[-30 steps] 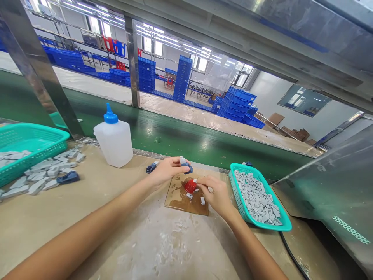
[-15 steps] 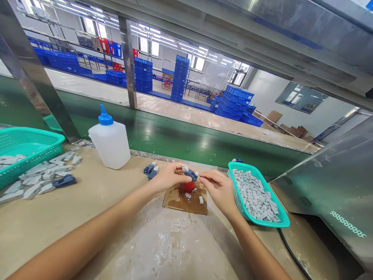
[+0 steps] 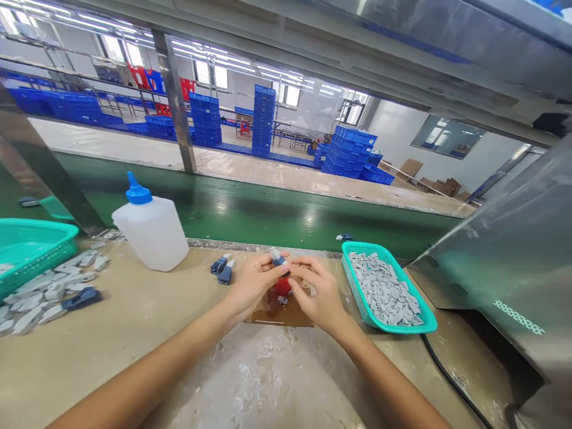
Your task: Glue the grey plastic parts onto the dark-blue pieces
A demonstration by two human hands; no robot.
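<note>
My left hand (image 3: pixel 252 283) pinches a dark blue plastic part (image 3: pixel 279 260) with a light grey tip, held above a red block (image 3: pixel 283 286). The fingers of my right hand (image 3: pixel 319 292) are closed at the right side of this part, where a small white piece (image 3: pixel 285 263) shows against the blue. My fingertips partly hide the contact. Under the hands lies a wet brown board (image 3: pixel 277 316), with a small grey piece (image 3: pixel 282 300) on it near the red block. Several blue-and-grey parts (image 3: pixel 223 271) rest left of my left hand.
At right stands a green basket (image 3: pixel 364 307) full of small grey pieces. A white squeeze bottle (image 3: pixel 154 235) with a blue nozzle, loose grey parts (image 3: pixel 53 292) and another green basket (image 3: pixel 53 256) are at left. A green conveyor (image 3: pixel 250 217) runs behind, carrying a blue-and-grey part (image 3: pixel 345 237).
My right hand has brought the small white piece against the blue part. The view has turned slightly right. The part on the conveyor has shifted left relative to the right basket.
</note>
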